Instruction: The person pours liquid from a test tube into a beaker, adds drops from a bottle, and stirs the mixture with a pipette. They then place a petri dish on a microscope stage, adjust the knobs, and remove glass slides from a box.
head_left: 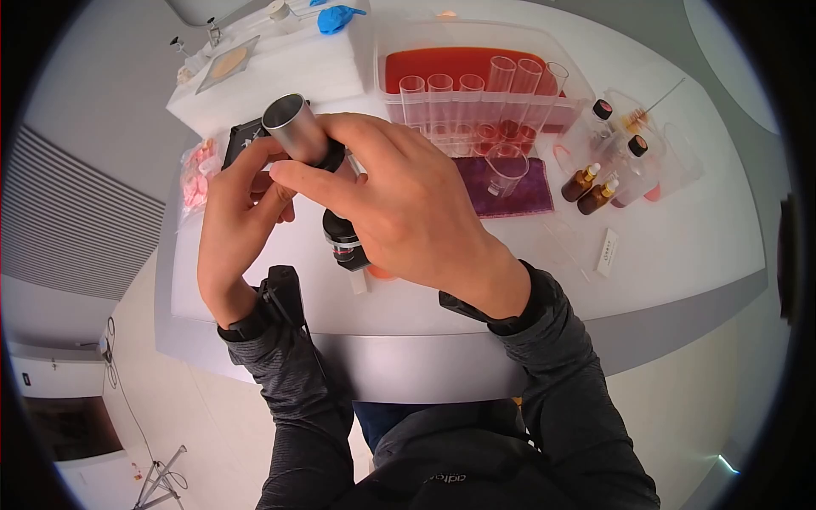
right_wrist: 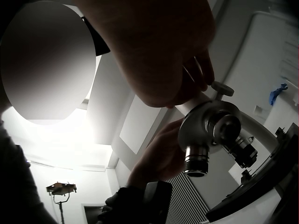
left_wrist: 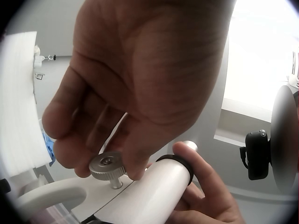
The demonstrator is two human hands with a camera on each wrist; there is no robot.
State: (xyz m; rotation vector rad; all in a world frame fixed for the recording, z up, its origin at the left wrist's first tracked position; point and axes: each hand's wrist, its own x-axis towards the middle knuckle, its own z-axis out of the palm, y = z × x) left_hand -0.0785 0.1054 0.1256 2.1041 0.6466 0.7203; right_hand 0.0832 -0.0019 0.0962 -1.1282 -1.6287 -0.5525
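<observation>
A white microscope with a silver eyepiece tube [head_left: 296,127] stands at the near left of the table, its tube tilted toward the person. My right hand [head_left: 416,204] grips the tube, thumb and forefinger around it near a black ring [left_wrist: 180,164]. On the tube's other side my left hand [head_left: 231,208] has thumb and fingertips at both sides of a knurled metal knob [left_wrist: 107,164], pinching it. In the right wrist view the nosepiece carries objectives [right_wrist: 196,161] above a dark stage [right_wrist: 261,179]. Hands hide much of the microscope in the head view.
Behind stands a clear tub [head_left: 476,34] of red liquid, with several clear tubes [head_left: 439,98] before it. A purple cloth [head_left: 518,200] bears a glass beaker [head_left: 507,166]. Dropper bottles [head_left: 581,183] stand to the right. A white foam block [head_left: 331,72] is at back left.
</observation>
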